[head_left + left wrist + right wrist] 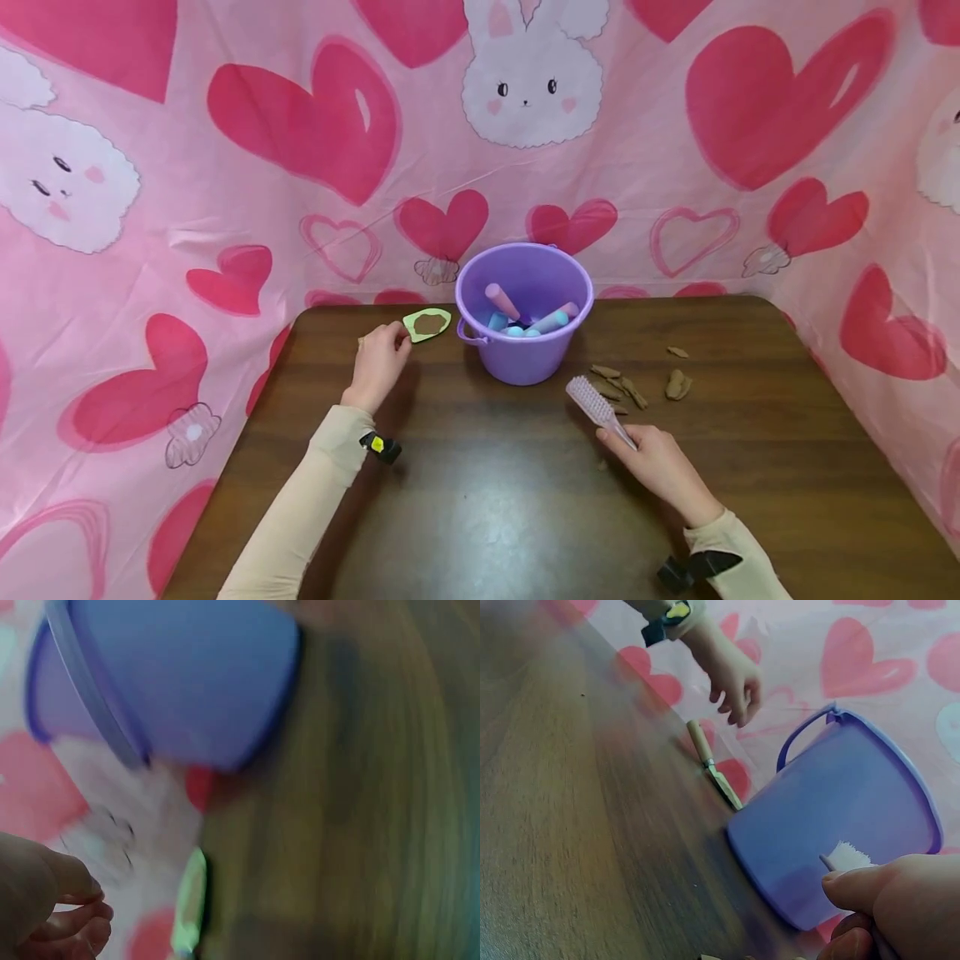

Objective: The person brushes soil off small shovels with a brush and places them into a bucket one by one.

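Note:
A small trowel with a pale green blade (438,316) and wooden handle (700,740) lies at the back left, a brown patch on its blade. My left hand (381,362) hangs just above its handle, fingers loosely curled and holding nothing; a gap shows between them in the right wrist view. With my right hand (660,467) I grip the handle of a pale pink brush (592,403), bristles facing up and head pointing toward the back left. In the right wrist view the brush (849,856) overlaps the bucket, most of its handle hidden by my fingers.
A purple bucket (517,358) stands at the back middle with several pink and blue rounded handles inside. Several brown, dried-leaf-like pieces (678,385) lie scattered to its right. Pink heart-patterned cloth (255,150) hangs behind the wooden table (480,500).

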`<action>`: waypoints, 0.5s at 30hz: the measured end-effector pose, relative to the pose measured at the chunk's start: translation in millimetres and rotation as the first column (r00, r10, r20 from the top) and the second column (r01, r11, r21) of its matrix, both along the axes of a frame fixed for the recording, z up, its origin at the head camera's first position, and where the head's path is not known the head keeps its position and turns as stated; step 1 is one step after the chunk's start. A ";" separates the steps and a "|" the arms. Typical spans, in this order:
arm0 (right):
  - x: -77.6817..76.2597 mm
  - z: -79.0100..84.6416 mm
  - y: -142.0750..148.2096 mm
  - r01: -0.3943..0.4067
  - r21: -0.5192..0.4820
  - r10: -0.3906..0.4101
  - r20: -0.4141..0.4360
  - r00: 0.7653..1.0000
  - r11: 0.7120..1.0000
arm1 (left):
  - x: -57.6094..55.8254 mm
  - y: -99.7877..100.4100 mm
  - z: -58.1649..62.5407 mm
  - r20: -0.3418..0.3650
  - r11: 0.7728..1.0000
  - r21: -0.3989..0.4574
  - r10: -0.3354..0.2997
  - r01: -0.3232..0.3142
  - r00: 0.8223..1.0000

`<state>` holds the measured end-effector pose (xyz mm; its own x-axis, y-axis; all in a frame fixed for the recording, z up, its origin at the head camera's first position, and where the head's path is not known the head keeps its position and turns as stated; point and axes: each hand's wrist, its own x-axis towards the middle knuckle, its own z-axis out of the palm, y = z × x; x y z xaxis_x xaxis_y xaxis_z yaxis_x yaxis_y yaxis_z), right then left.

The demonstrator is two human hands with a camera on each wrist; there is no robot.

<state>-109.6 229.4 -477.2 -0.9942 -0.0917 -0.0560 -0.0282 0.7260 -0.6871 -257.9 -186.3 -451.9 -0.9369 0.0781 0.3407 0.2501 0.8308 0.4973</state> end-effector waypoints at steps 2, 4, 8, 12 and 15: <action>-0.7 -1.6 -1.4 -0.007 0.009 0.007 0.005 1.000 1.000 | -8.0 -10.6 -6.9 0.045 0.999 -0.031 0.030 -0.029 0.999; -1.6 -3.5 -2.7 -0.013 0.015 0.013 0.008 1.000 1.000 | -16.3 -20.1 -13.1 0.072 0.996 -0.066 0.059 -0.054 0.996; -1.4 -7.1 -5.1 -0.029 0.015 0.029 0.024 0.999 0.999 | -29.9 -34.2 -21.7 0.086 0.983 -0.165 0.093 -0.078 0.992; 1.1 -9.2 -7.0 -0.050 0.012 0.050 0.034 0.998 0.999 | -36.0 -42.1 -28.4 0.132 0.966 -0.250 0.103 -0.067 0.986; 0.0 -8.6 -8.8 -0.065 0.009 0.065 0.021 0.998 0.998 | -39.0 -44.4 -30.7 0.166 0.961 -0.269 0.112 -0.064 0.980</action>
